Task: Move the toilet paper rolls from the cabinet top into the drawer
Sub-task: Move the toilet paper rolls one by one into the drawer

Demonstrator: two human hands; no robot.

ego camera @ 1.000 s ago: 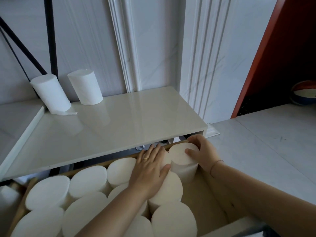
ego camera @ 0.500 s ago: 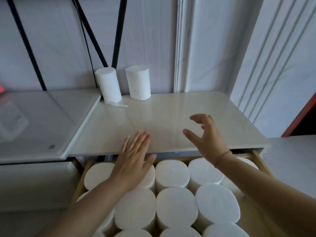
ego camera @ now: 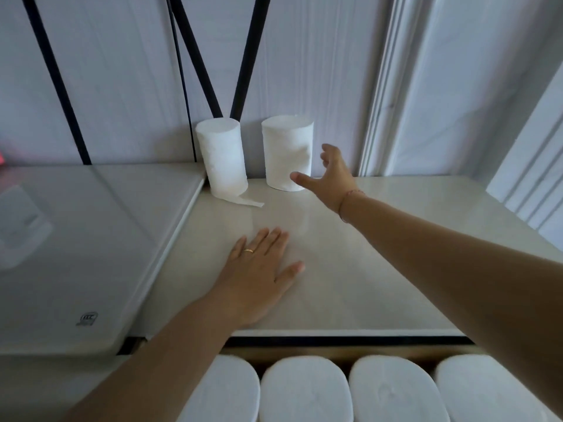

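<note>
The right hand (ego camera: 330,178) now reaches far across the cabinet top (ego camera: 380,254), where half a second ago it hovered near the front edge above the drawer. Its fingers are spread wide, thumb and fingers opened around the right roll (ego camera: 288,152) without closing on it; the thumb tip lies in front of the roll's base, and whether it touches cannot be told. The left hand (ego camera: 262,269) has moved forward too, from above the drawer rolls to lie flat on the top, palm down, fingers loosely spread, holding nothing. A ring (ego camera: 249,250) shows on one finger.

Both rolls stand upright at the back by the wall, as before. The left roll (ego camera: 221,156) leans slightly, a loose tail of paper trailing onto the top in front of it. The two are near each other but apart.

The view has shifted up and forward: only the back row of the drawer's rolls (ego camera: 304,388) shows at the bottom edge, packed side by side.
</note>
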